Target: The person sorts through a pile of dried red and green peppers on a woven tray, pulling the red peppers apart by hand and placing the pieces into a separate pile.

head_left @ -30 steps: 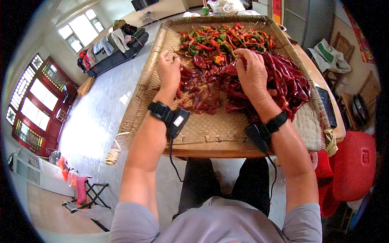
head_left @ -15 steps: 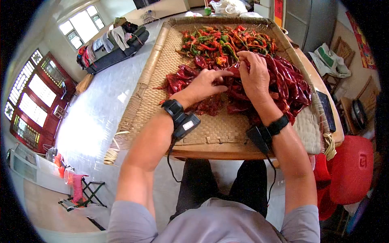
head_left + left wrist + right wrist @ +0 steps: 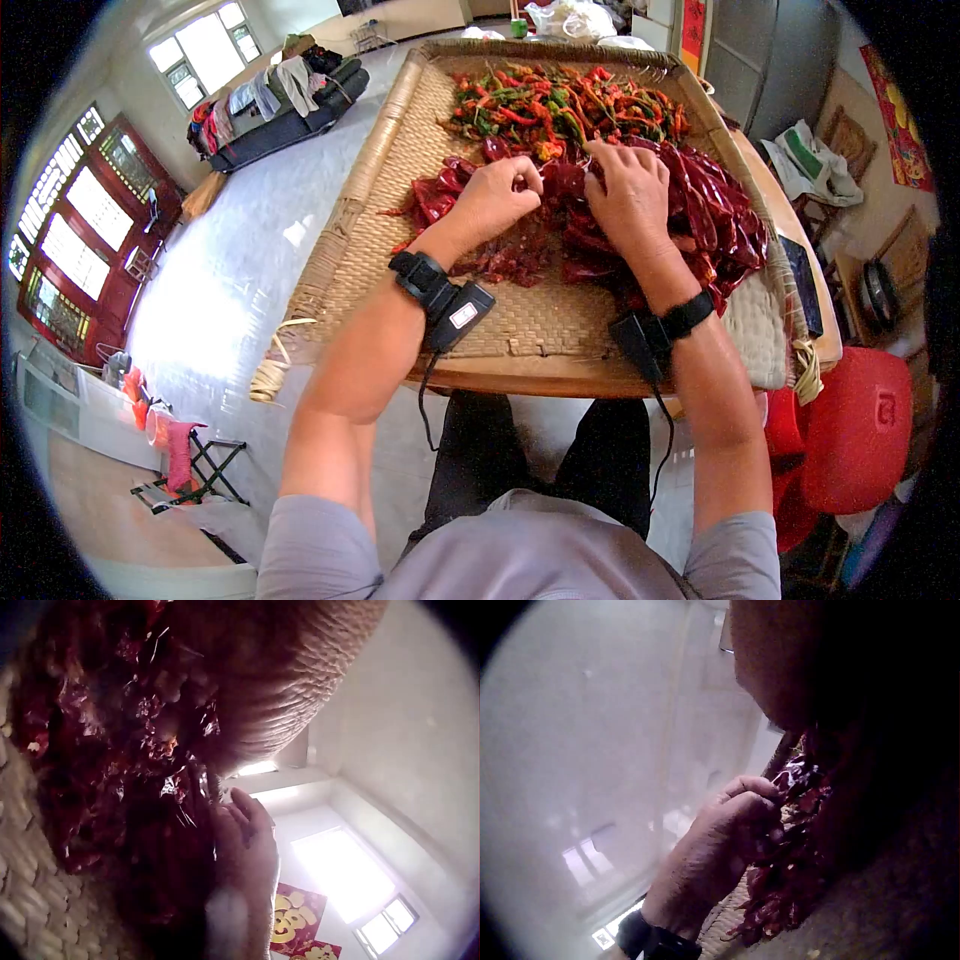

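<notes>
Large, wrinkled dried red chilies (image 3: 715,205) lie heaped on the right of a woven tray (image 3: 335,245). My right hand (image 3: 632,195) is at the left edge of this heap, fingers bent down over a dark red chili. Beside it my left hand (image 3: 495,200) curls thumb and forefinger together at the same dark red chili. The right wrist view shows the left hand (image 3: 712,847) pinching at dark red skin. More opened, torn red chilies (image 3: 435,195) lie left of and below the left hand. The right hand's fingertips are partly hidden.
Smaller red and green chilies (image 3: 570,105) cover the far part of the tray. A dark tablet-like object (image 3: 802,285) lies on the table right of the tray. A red chair (image 3: 858,430) stands at the right, and a clothes-covered sofa (image 3: 275,120) far left.
My left hand came from the tray's left side across to the right hand, then drew back slightly, its fingers curling in. The right hand stayed almost in place.
</notes>
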A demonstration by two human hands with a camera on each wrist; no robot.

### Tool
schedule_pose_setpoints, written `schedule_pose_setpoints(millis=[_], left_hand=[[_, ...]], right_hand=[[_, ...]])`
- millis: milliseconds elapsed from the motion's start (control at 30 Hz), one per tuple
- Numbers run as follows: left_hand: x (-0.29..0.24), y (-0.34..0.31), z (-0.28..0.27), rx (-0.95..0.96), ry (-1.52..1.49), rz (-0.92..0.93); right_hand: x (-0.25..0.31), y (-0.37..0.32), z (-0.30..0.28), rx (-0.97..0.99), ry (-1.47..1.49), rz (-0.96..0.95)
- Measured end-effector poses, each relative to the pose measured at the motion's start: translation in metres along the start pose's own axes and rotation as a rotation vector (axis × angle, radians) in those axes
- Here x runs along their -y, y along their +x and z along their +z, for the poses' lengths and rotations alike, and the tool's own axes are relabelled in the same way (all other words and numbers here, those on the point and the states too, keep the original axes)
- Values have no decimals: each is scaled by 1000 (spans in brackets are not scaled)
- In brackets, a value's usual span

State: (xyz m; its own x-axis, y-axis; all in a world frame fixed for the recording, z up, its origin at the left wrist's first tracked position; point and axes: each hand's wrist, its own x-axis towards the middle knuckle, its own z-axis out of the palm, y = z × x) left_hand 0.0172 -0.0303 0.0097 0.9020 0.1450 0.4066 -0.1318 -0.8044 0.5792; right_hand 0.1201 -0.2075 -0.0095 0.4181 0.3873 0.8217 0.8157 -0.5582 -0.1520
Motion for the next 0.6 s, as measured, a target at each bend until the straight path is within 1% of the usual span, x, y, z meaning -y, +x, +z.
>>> schedule_pose_setpoints(millis=[33,67,167,200,267,300,333,367,433,467,567,600], left_hand=[[-2,0,-2,-43,19,0],[-4,-1,-6,-64,72,-78],[5,3,-8,-291,257,-150],[9,6,-10,-308,294,-239],[17,1,-10,-434,349,-225],[19,-1,-10,-497,378,-218],[20,-2,-11,-489,449,-197],[23,-2,-11,-476,445,-149],[20,0,-12,-449,435,-49],[18,0,-11,-372,372,-104],[4,2,-6,-292,202,84],[-3,-1,-6,-241,195,114]], right_hand=[[-1,-2,-1,68,-35,-32],[-2,-3,-2,136,-71,-64],[-2,-1,-6,276,-71,-47],[-1,0,-8,307,-77,-46],[2,1,-13,371,-86,-46],[4,1,-14,367,-87,-69],[5,0,-15,362,-88,-90],[6,0,-16,356,-90,-111],[5,0,-15,334,-10,-91],[4,1,-14,322,28,-79],[2,1,-6,208,234,-7],[0,2,-1,179,313,-27]])
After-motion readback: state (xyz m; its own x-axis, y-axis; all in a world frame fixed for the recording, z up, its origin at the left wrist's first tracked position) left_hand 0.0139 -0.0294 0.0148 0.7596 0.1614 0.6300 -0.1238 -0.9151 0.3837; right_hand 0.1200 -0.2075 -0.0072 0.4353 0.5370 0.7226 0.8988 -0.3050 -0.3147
